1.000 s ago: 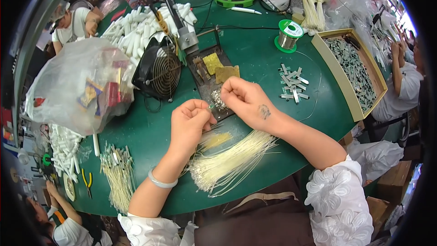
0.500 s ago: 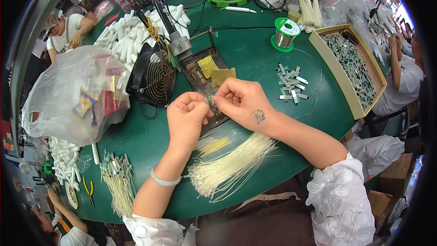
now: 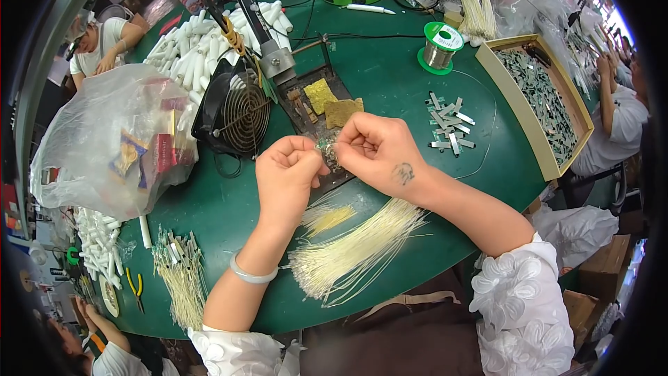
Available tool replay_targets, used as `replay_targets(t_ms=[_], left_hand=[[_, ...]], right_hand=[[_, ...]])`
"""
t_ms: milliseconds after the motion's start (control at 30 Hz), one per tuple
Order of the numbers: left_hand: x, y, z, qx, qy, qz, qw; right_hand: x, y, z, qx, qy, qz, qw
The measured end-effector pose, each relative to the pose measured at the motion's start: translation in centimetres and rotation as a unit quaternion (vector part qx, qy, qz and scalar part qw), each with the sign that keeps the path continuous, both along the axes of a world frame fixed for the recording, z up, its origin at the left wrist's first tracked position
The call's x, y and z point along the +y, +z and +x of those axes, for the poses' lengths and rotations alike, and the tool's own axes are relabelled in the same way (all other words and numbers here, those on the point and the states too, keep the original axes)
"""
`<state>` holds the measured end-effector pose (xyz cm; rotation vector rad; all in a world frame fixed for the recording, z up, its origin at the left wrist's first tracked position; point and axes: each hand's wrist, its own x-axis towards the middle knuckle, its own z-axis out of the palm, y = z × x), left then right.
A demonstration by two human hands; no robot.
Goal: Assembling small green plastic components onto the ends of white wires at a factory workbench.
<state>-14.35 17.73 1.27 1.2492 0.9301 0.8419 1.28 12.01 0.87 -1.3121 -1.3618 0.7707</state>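
My left hand (image 3: pixel 287 170) and my right hand (image 3: pixel 379 153) meet over a metal soldering stand (image 3: pixel 339 90), fingertips nearly touching. Thumb and forefinger of the left hand are pinched on a small green piece (image 3: pixel 323 145), mostly hidden by the fingers. The right hand is pinched close beside it; whatever it grips is too small and covered to name. Below the hands lie a large bundle of thin cream wires (image 3: pixel 358 247) and a smaller yellowish bunch (image 3: pixel 330 218). On the stand rest a yellow sponge (image 3: pixel 319 97) and a brown pad (image 3: pixel 343 111).
A black fan (image 3: pixel 233 111) and a plastic bag (image 3: pixel 104 139) stand left, near white tubes (image 3: pixel 184 52). To the right are a solder spool (image 3: pixel 440 49), small circuit boards (image 3: pixel 451 125) and a box rim (image 3: pixel 518 115). Pliers (image 3: pixel 138 291) lie near left. Other people sit around.
The view has shifted slightly. My right hand has turned a little and sits slightly further from the left fingertips; both hands stay pinched at the same place.
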Motion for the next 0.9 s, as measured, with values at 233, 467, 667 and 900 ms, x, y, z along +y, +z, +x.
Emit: replay_targets(t_ms=[233, 467, 667, 900], left_hand=[[0.04, -0.55, -0.52, -0.011, -0.013, -0.030, 0.999], [0.11, 0.00, 0.04, -0.005, -0.003, -0.034, 0.999], [0.46, -0.26, -0.11, -0.030, -0.002, -0.041, 0.999], [0.39, -0.19, 0.00, -0.027, -0.003, -0.047, 0.999]], right_hand=[[-0.07, -0.29, -0.04, -0.006, 0.011, 0.004, 1.000], [0.15, -0.35, -0.38, 0.003, -0.003, 0.004, 1.000], [0.20, -0.50, -0.51, 0.011, -0.003, 0.021, 1.000], [0.18, -0.69, -0.60, 0.031, 0.004, 0.022, 0.999]])
